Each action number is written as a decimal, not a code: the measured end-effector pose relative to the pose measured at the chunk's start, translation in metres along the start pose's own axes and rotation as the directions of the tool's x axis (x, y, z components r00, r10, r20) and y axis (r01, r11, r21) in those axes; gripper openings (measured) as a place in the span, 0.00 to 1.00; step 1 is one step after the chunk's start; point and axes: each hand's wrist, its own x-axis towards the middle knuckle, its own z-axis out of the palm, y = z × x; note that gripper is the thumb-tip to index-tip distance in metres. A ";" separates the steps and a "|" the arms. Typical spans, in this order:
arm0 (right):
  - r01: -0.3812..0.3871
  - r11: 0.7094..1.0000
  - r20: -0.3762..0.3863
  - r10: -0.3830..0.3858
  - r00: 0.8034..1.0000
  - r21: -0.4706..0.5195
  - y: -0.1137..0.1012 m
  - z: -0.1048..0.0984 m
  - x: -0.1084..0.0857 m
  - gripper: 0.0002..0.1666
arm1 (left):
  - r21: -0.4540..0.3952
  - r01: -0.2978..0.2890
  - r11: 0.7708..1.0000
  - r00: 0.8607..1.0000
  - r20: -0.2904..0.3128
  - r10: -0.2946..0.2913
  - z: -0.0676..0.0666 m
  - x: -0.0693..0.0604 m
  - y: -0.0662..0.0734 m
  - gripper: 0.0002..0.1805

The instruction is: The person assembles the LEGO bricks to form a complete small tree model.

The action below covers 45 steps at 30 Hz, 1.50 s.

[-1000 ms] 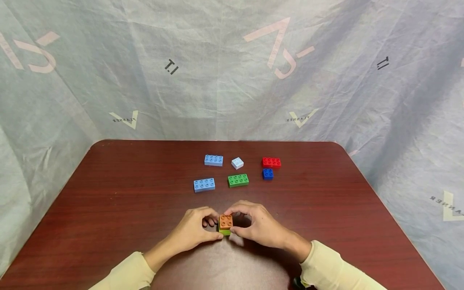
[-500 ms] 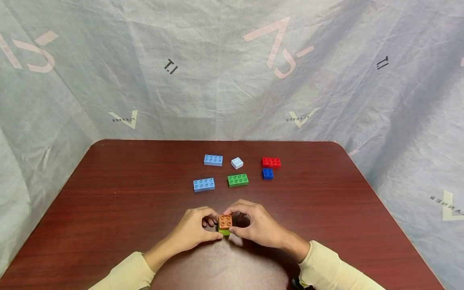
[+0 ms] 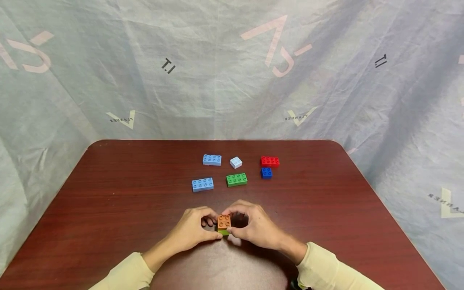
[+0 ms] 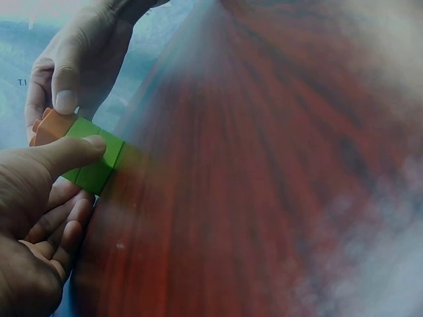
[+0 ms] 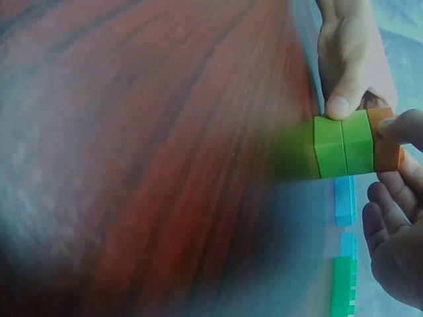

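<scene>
Near the front of the table, a small stack stands upright between both hands. An orange brick (image 3: 224, 222) with studs up tops two lime-green bricks (image 5: 359, 148) of the same width. My left hand (image 3: 192, 228) holds the green part from the left, its thumb on the near face and its other fingers behind. From the right, my right hand (image 3: 258, 226) pinches the orange brick between thumb and fingers, as the right wrist view also shows. In the head view the fingers partly cover the green bricks.
Beyond the hands on the dark red table (image 3: 127, 193) lie two light-blue bricks, one nearer (image 3: 203, 184) and one farther, a white brick (image 3: 236, 162), a green brick (image 3: 237, 180), a red brick (image 3: 270, 162) and a blue brick (image 3: 266, 173). A grey printed cloth (image 3: 217, 80) hangs behind.
The head view has shifted slightly, so everything sits a little farther left in it. Both hands keep their hold on the stack, with no clear motion of the bricks.
</scene>
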 end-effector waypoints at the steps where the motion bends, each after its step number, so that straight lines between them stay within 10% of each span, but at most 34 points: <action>1: -0.002 1.000 -0.005 0.002 1.000 0.004 0.000 0.001 0.000 0.22 | 0.003 0.001 1.000 1.000 0.000 -0.001 0.000 0.000 0.000 0.17; 21: 0.011 1.000 -0.017 -0.011 1.000 0.014 0.001 0.005 -0.003 0.23 | -0.010 -0.023 1.000 1.000 0.019 0.023 -0.003 -0.004 -0.001 0.17; 33: -0.026 0.998 -0.033 0.028 0.999 0.051 0.003 0.005 -0.005 0.23 | -0.077 -0.111 0.991 0.990 0.079 0.117 -0.030 0.003 -0.008 0.17; 45: -0.031 0.997 -0.037 0.034 0.999 0.069 0.008 0.006 -0.004 0.22 | 0.004 -0.082 0.997 0.996 -0.047 0.082 -0.066 0.028 -0.012 0.17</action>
